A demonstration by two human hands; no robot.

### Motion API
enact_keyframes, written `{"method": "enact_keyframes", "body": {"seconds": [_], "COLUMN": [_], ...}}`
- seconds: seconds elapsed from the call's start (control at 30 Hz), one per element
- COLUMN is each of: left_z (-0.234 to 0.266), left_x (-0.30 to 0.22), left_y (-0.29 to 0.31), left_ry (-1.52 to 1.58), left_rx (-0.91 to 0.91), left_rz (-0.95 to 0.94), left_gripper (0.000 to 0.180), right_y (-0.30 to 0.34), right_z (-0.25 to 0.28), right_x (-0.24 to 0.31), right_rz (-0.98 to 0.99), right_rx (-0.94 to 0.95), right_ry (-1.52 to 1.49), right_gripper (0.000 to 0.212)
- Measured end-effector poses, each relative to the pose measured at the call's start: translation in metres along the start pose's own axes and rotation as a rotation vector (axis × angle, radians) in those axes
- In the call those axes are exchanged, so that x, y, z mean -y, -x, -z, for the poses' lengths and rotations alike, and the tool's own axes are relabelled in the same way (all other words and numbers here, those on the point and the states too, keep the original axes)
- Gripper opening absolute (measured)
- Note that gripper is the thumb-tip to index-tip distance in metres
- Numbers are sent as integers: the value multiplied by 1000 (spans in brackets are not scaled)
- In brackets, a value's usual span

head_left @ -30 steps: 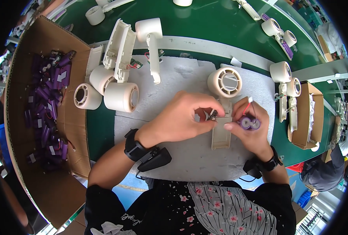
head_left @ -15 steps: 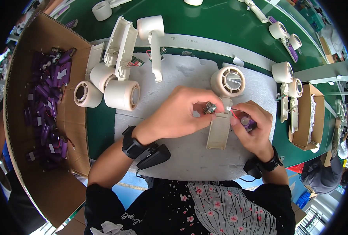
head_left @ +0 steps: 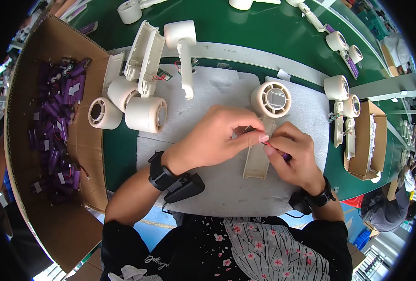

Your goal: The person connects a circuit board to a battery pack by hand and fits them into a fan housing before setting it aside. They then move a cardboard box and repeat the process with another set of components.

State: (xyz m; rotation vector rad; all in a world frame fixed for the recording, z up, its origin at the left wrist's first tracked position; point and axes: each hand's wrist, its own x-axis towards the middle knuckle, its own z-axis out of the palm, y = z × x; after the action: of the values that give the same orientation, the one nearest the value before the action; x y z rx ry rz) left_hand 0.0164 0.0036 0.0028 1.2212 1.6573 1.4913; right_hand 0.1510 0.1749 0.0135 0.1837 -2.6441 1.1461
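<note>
My left hand (head_left: 212, 138) is closed in a pinch around a small circuit board (head_left: 248, 129), mostly hidden by the fingers. A purple battery cell (head_left: 287, 157) sits in my closed right hand (head_left: 294, 152), largely covered by it. Its thin red wire (head_left: 267, 144) runs to where both hands' fingertips meet. Beneath them lies a white handheld fan, its round head (head_left: 271, 99) pointing away from me and its open handle shell (head_left: 255, 167) toward me. Whether the wire touches the board is hidden.
White foam sheets (head_left: 208, 196) cover the green bench. At left, a cardboard box (head_left: 88, 154) holds many purple cells. More fan bodies (head_left: 145, 114) lie at the back left, others (head_left: 336, 88) at right beside a smaller carton (head_left: 379, 140). Fan parts also lie on the far green surface (head_left: 259, 30).
My hands have drawn together and the fingertips now meet over the handle. The board and battery have turned further out of sight. Fan parts on the far surface have shifted to the right.
</note>
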Motion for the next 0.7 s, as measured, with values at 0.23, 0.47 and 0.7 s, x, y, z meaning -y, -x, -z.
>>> {"method": "enact_keyframes", "body": {"seconds": [0.23, 0.47, 0.7], "left_z": [-3, -4, -4], "left_x": [3, 5, 6], "left_y": [-1, -2, -1], "left_ry": [-114, -135, -156], "left_rx": [-48, -75, -80], "left_rz": [-164, -170, -159], "left_gripper": [11, 9, 10], "right_y": [1, -2, -1], "right_z": [5, -1, -3], "right_x": [-1, 2, 6], "right_rz": [-76, 62, 5], "right_rx": [66, -196, -151], "right_ry": [-108, 130, 165], "right_gripper": [9, 9, 14]}}
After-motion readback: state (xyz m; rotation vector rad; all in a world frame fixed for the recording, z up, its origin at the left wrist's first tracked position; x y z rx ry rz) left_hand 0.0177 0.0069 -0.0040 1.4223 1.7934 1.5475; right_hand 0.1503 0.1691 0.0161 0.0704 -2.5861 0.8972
